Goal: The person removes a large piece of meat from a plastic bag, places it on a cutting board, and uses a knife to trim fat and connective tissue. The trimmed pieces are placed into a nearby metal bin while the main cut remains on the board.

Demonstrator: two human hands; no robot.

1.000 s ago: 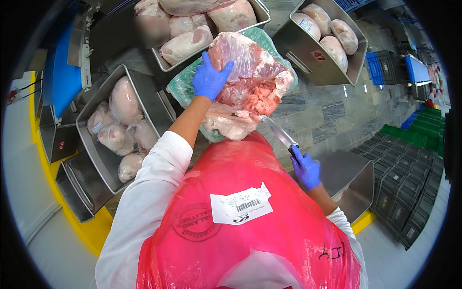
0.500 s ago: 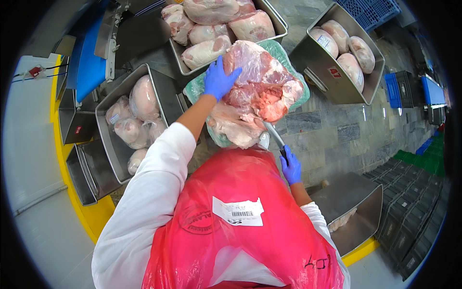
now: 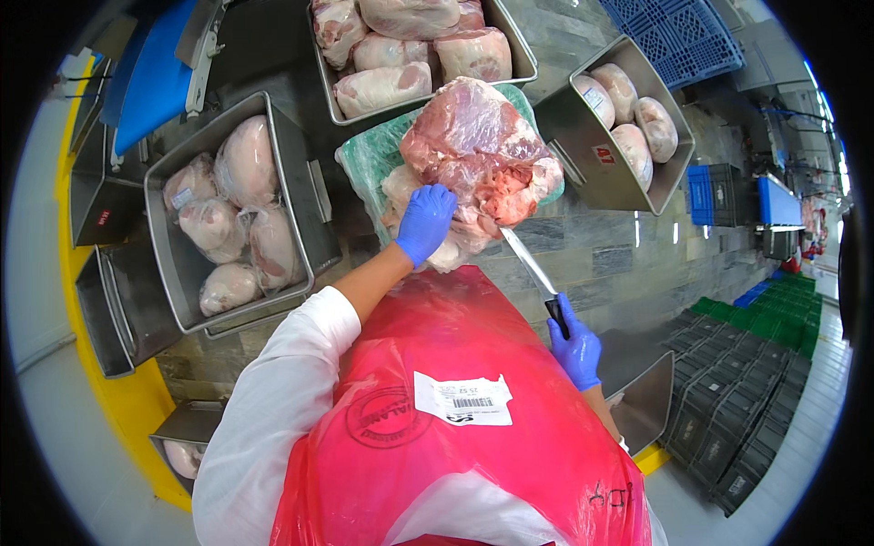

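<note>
A large raw meat cut (image 3: 478, 155) lies on a green cutting board (image 3: 369, 159) in front of me. My left hand (image 3: 424, 221), in a blue glove, rests on the near lower edge of the meat with fingers bent over it. My right hand (image 3: 575, 350), also blue-gloved, grips a knife (image 3: 530, 267) by its black handle. The blade points up toward the meat, its tip close to the cut's lower right edge. A red plastic apron (image 3: 455, 409) covers my front.
A steel tray (image 3: 177, 273) at left holds several bagged meat pieces. Another tray (image 3: 510, 55) above the board holds raw cuts, and a steel bin (image 3: 583, 150) at right holds more. Blue crates (image 3: 678, 36) sit top right, dark crates (image 3: 737, 428) lower right.
My left hand has slid from the meat's upper left down to its near lower edge. The knife hand stays low at right. The view has shifted.
</note>
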